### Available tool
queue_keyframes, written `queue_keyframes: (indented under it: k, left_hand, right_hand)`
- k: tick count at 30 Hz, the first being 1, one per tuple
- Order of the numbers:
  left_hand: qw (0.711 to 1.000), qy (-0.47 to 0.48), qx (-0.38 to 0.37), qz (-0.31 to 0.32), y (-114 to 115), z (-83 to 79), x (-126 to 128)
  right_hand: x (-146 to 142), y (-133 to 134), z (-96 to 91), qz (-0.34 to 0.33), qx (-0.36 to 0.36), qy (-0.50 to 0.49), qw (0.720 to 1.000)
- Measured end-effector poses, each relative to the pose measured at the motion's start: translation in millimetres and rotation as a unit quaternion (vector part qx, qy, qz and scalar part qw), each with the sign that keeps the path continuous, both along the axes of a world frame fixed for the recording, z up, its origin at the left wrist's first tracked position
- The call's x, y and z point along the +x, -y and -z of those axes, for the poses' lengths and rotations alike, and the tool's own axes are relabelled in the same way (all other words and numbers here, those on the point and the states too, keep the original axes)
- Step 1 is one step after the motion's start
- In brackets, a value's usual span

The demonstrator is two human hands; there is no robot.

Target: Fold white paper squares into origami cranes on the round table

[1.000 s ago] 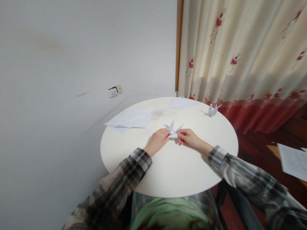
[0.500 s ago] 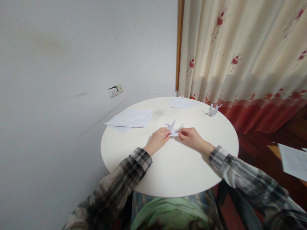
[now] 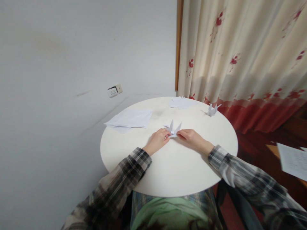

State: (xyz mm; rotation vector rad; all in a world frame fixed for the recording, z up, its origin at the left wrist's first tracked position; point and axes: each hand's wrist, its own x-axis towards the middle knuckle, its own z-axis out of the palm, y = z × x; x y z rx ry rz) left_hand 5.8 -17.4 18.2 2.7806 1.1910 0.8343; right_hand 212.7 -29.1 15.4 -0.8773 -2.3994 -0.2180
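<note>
The white folded-paper figure (image 3: 172, 128), with slim points standing up from it, is near the middle of the round worktop (image 3: 168, 174), between the two hands. The left hand (image 3: 158, 139) pinches its near left side between thumb and fingers; the right hand (image 3: 190, 137) has its fingertips drawn together at the near right side, seemingly pinching the end of a flap. For clean work on this fold, I'd judge it best to let the left hand only steady the paper, set the crease with light, even pressure from the right, and spare the thin upright points, which would bend easily. Fingers cover the lower part of the figure, so the crease itself and how firm each grip is cannot be told. Farther out, a stack of white sheets (image 3: 131, 118) lies to the left, and a second paper figure (image 3: 212, 110) stands near the far right edge. Something small and pointed on the far papers (image 3: 180, 102) is too tiny to make out, and a marked sheet (image 3: 293, 162) off to the right is cut off, its writing unreadable
</note>
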Motion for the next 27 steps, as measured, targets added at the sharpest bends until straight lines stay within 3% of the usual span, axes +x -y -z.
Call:
queue_keyframes:
  k: [18,27]
  left_hand:
    - [0.998,0.052,-0.03,0.028,-2.6,3.8,2.4]
    - [0.997,0.055,-0.034,0.037,-0.2,0.5,2.2]
  right_hand:
    - [2.1,1.1,4.8,0.0,0.068,0.054,0.996]
    - [0.4,-0.6,6.7,-0.029,0.022,0.027,0.999]
